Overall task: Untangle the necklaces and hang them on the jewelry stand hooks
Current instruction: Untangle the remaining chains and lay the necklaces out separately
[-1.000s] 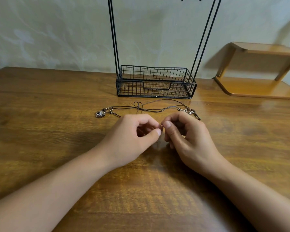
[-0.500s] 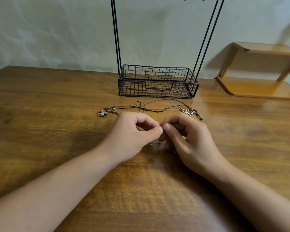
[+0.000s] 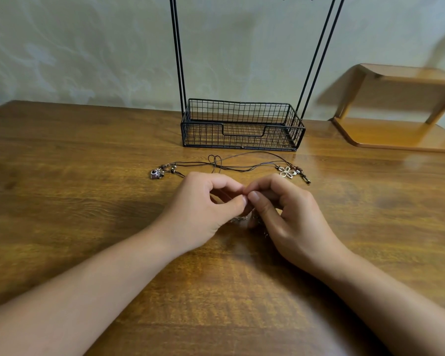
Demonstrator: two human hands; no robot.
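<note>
Both hands meet over the middle of the wooden bench (image 3: 88, 201), fingertips almost touching. The left hand (image 3: 203, 211) is curled, thumb tip pressed toward the index finger in a pinch; the right hand (image 3: 288, 217) mirrors it, thumb and index finger drawn together, the other fingers folded under. Between and just beneath the two pinches a fine silver chain (image 3: 238, 219) shows, a short bit of it lying on the bench below the left thumb and another bit trailing under the right palm. Both hands appear to grip this chain at the point where their fingertips meet (the contact itself is too small to see plainly).

Just beyond the hands lie the dark cord necklaces (image 3: 231, 167), tangled together, with a small loop of cord above the left knuckles. One end, off to the left of the left hand, carries a small silver charm (image 3: 156, 173) and a few beads; the other end, just past the right knuckles, carries a pale flower pendant (image 3: 288, 172) and brown beads. Neither hand touches the cords.

Farther back stands the black wire jewelry stand (image 3: 242, 127), its basket base resting on the bench and its thin uprights rising out of view. To the right of the right hand, near the wall, sits a wooden shelf (image 3: 396, 134).
</note>
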